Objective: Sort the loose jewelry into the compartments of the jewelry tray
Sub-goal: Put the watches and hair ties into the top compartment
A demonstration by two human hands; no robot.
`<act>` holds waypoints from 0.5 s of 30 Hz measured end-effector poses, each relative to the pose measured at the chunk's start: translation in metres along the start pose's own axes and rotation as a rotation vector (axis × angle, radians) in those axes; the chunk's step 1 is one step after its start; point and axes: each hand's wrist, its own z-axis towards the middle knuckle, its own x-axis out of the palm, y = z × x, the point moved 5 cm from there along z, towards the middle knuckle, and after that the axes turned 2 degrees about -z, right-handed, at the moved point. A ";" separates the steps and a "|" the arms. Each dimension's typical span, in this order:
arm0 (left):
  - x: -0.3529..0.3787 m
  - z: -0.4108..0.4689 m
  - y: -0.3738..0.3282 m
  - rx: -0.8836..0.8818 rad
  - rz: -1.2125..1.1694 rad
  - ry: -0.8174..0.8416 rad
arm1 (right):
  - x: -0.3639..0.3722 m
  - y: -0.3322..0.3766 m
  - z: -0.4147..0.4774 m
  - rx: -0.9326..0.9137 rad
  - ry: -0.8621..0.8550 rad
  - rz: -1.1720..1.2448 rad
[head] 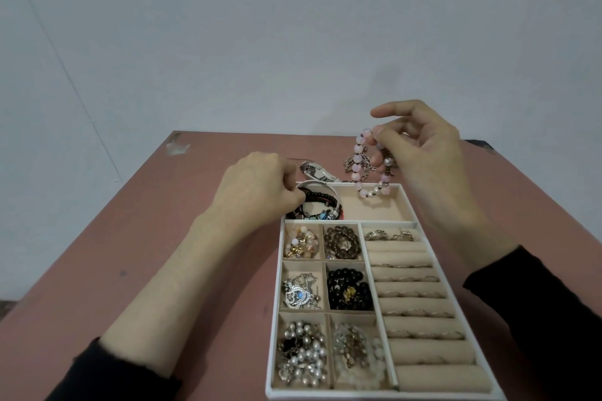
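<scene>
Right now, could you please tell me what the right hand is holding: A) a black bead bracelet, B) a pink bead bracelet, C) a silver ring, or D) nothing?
B: the right hand pinches the pink bead bracelet, which hangs over the far compartment of the jewelry tray.

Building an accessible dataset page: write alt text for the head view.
A person's right hand pinches a pink beaded bracelet over the long far compartment of a white, beige-lined jewelry tray on a reddish-brown table. The left hand holds a stack of dark beaded bracelets at that compartment's left end; nearer compartments hold beads, pendants and rings.
</scene>
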 end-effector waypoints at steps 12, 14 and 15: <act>0.005 0.001 0.002 0.035 -0.114 0.107 | 0.019 0.003 -0.002 0.034 0.199 0.085; 0.005 0.003 0.006 0.010 -0.157 0.125 | 0.026 -0.002 -0.003 0.078 0.233 0.137; 0.005 0.004 0.008 -0.002 -0.177 0.138 | 0.031 -0.006 -0.003 0.100 0.249 0.160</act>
